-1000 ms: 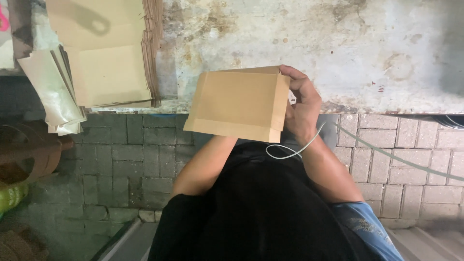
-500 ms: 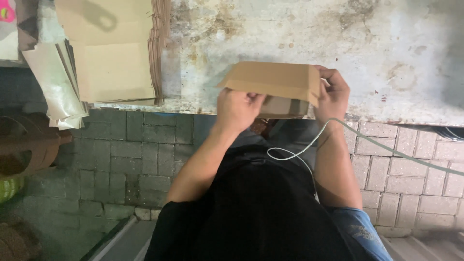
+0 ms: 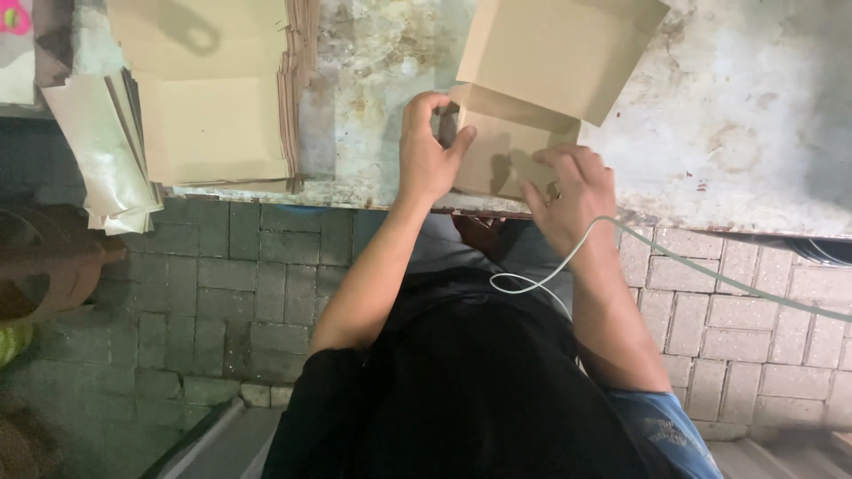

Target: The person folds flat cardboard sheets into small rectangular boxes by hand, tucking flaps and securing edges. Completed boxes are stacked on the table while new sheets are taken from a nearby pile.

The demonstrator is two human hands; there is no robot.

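On the worn, stained white surface (image 3: pixel 754 115), near its front edge, lies a plain brown cardboard box (image 3: pixel 532 98), partly folded, with a broad flat flap tilted up and away from the person and a lower panel resting on the top. It bears no label or print that can be made out. The left hand (image 3: pixel 428 151) rests on the left end of the lower panel, thumb and fingers (image 3: pixel 417 111) curled around the cardboard edge and gripping it. The right hand (image 3: pixel 572 191) lies flat on the same panel at the surface's front edge, its fingers spread and pressing down on the cardboard rather than closing around it.

To the left, well apart from the box, a stack of flat brown cardboard sheets (image 3: pixel 213 89) lies squared up, its layered edges showing along the right side. Just beside that stack, at the surface's left corner, a bundle of pale glossy sheets (image 3: pixel 106 151) hangs over the edge. A pink object (image 3: pixel 13 18) shows at the top left corner, too cropped to tell.

A thin white cable (image 3: pixel 710 275) runs across the right wrist and loops over the person's dark shirt. Right of the box the pitted, rust-flecked top stretches open. Below is a floor of grey brick pavers (image 3: pixel 222 284).
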